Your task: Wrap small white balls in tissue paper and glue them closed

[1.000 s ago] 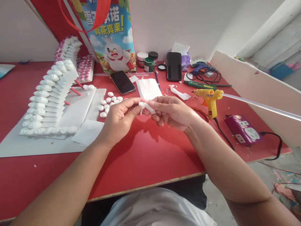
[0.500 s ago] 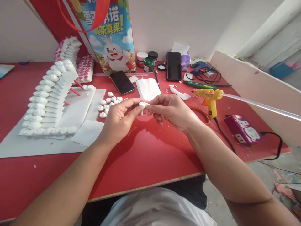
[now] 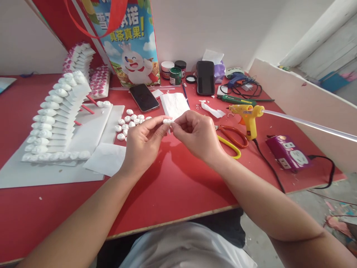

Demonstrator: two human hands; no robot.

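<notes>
Over the red table, a small white paper rose (image 3: 167, 121) is pinched between the thumb and fingers of my left hand (image 3: 143, 143). The thumb and forefinger of my right hand (image 3: 197, 134) close on the right end of its strip. Part of the rose is hidden by the fingers. Just beyond my left hand lie several finished white roses (image 3: 132, 124). A stack of thin white paper sheets (image 3: 175, 104) rests behind both hands.
At left stands a curved white structure lined with roses (image 3: 48, 119). To the right are a yellow glue gun (image 3: 249, 119), a tool with red and yellow handles (image 3: 237, 137) and a purple box (image 3: 288, 152). Behind lie two phones (image 3: 144, 97), paint jars (image 3: 175, 76) and a printed bag (image 3: 134, 56).
My right hand has turned over, knuckles now higher, and its fingers have shifted on the strip. The tool's yellow handle has come into view beside it.
</notes>
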